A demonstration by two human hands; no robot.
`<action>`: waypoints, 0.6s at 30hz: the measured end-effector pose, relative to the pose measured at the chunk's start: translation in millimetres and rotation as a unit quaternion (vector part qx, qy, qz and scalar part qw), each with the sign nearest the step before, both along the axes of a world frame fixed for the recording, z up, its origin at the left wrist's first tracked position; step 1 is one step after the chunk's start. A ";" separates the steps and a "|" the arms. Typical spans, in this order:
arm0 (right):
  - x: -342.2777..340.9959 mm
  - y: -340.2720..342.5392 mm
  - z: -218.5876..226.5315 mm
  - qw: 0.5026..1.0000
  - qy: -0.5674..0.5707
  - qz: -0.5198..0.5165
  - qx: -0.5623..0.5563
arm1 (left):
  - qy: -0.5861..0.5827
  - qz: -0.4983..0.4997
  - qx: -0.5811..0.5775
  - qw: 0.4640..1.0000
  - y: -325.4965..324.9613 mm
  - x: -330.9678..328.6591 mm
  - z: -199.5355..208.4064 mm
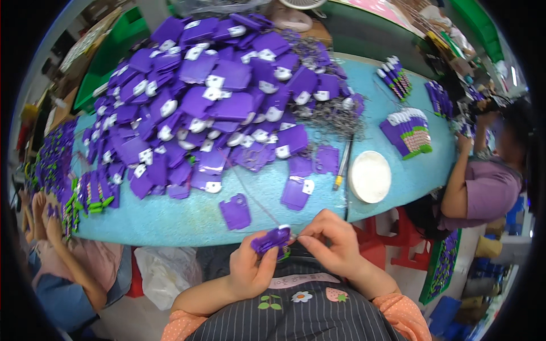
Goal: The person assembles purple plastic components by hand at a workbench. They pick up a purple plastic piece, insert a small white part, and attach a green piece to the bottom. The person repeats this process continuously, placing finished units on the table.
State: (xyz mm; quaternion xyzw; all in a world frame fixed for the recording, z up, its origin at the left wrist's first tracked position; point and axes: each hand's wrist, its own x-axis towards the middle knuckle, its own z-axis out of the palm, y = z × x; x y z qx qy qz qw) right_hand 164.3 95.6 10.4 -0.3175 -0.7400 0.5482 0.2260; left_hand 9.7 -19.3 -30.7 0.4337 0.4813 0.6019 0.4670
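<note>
My left hand is closed around a small purple plastic part with a white end, held just past the table's near edge. Beside it, my right hand pinches thumb and forefinger together at the part's right end; what they grip is too small to make out. On the table in front lies a flat purple plastic piece with a cut-out. To its right rests a purple piece with a white tab. A large heap of purple pieces with white tabs covers the table's left and middle.
A pile of thin grey metal bits borders the heap. A yellow-tipped tool lies by a round white lid or dish. Purple-green assembled bundles sit at the right. People work at both sides, one in a purple shirt.
</note>
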 end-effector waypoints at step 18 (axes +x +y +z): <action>70.6 40.3 5.0 0.909 -0.033 -0.343 0.236 | -0.254 -0.067 -0.164 0.951 3.4 -11.2 25.6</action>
